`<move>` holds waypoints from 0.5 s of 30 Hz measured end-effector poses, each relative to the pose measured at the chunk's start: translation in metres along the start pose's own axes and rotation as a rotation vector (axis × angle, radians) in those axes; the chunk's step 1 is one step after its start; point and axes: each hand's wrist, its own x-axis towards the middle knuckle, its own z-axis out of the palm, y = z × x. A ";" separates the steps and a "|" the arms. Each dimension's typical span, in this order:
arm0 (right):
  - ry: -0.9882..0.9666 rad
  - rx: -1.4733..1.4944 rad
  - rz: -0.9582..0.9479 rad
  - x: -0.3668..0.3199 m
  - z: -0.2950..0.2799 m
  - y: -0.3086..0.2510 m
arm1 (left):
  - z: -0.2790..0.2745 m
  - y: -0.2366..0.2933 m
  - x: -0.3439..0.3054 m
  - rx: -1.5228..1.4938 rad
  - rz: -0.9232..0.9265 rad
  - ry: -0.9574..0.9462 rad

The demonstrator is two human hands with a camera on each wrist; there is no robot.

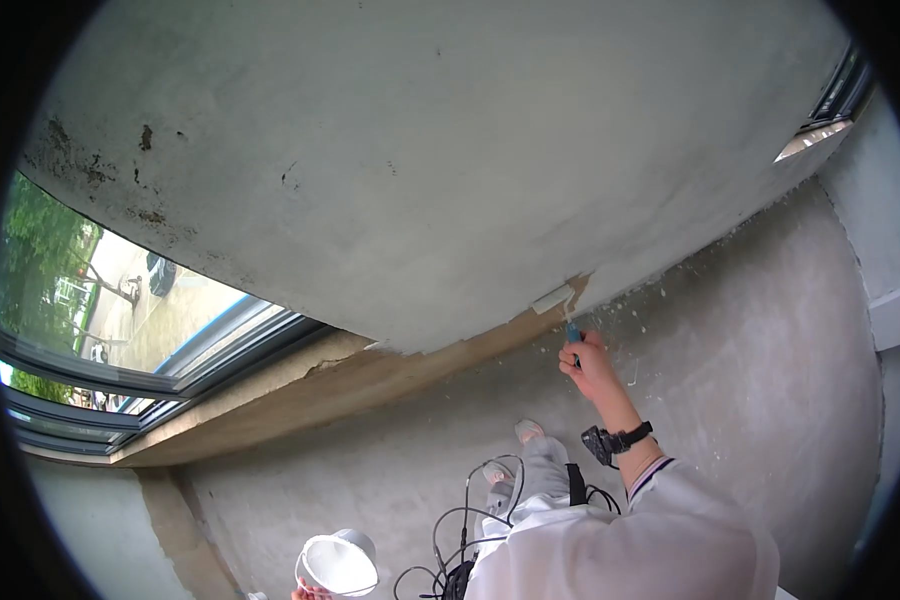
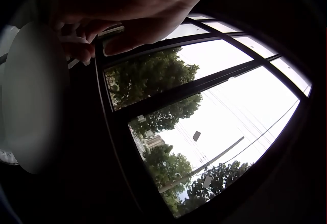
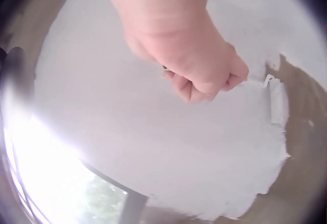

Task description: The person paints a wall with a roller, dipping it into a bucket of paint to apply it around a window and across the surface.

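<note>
My right hand (image 1: 588, 368) grips the blue handle of a small paint roller (image 1: 552, 298). The white roller lies against the wall (image 1: 490, 180), along the border between pale paint and a bare brown strip. In the right wrist view, the fist (image 3: 189, 65) hides the handle, while the roller (image 3: 277, 101) shows beyond it at the edge of the paint. Low in the head view, my left hand (image 1: 312, 593) holds a white bucket (image 1: 355, 562) at its rim or handle. The left wrist view shows curled fingers (image 2: 76, 47) beside the bucket's blurred pale side (image 2: 33, 96).
A dark-framed window (image 1: 170, 370) with a brown sill edge (image 1: 240, 395) is at the left. Paint splashes mark the grey floor (image 1: 750, 320). Black cables (image 1: 465, 510) hang by my body. Another window (image 1: 840, 90) sits at the upper right.
</note>
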 end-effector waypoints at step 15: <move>0.034 -0.012 -0.010 0.003 -0.005 0.000 | 0.013 -0.015 0.012 0.005 -0.050 -0.029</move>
